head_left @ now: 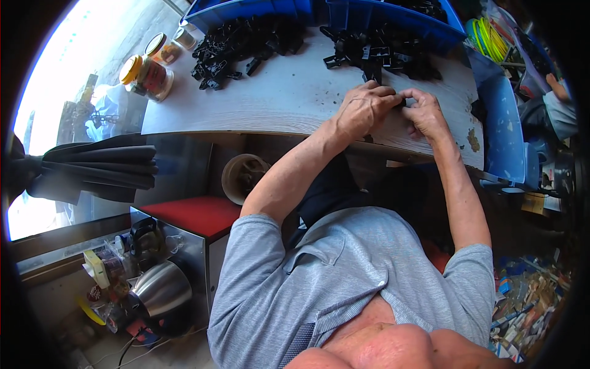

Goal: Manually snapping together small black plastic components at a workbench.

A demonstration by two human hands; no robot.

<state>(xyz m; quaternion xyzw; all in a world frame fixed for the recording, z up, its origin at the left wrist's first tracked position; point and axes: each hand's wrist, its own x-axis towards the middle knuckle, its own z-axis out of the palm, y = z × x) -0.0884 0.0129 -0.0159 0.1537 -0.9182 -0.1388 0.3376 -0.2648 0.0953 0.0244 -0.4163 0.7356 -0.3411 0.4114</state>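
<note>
My left hand (367, 104) and my right hand (425, 114) meet over the near right part of the white table (276, 95). Their fingers are closed together around a small black plastic part (403, 103), mostly hidden by the fingertips. Just beyond my hands lies a heap of black plastic parts (387, 54), some with rectangular openings. One black piece (372, 72) juts from it toward my left knuckles. Another heap of similar black parts (246, 46) spreads over the far left of the table.
Blue bins (393, 23) stand along the table's far edge, and a light blue container (501, 117) sits against its right side. Jars (147, 77) stand at the left end. Below left are a red-topped cabinet (193, 215) and a metal kettle (161, 288). Another person's hand (558, 88) shows far right.
</note>
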